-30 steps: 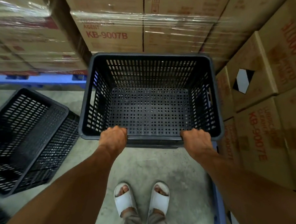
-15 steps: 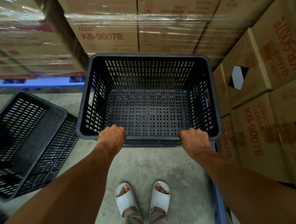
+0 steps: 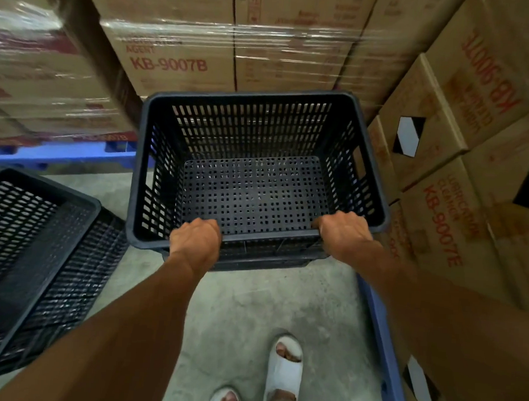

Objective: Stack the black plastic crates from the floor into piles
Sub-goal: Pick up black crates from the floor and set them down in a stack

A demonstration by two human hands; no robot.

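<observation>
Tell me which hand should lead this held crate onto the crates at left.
Left, probably: the left hand grips the held crate at its near rim, on the side nearer the floor crates.

Held crate (image 3: pixel 249 128): black, slotted, empty, at 12 o'clock.
Left hand (image 3: pixel 195 242): grips the crate's near rim, left of middle.
Right hand (image 3: pixel 343 233): grips the same rim near its right corner.
Second crate (image 3: pixel 37 248): tilted, at 9 o'clock on the concrete floor (image 3: pixel 250 317).
Cartons (image 3: pixel 173 55): film-wrapped stacks from 10 to 12 o'clock, more at 3 o'clock.
Slippers (image 3: pixel 284 369): white, at 6 o'clock.
</observation>
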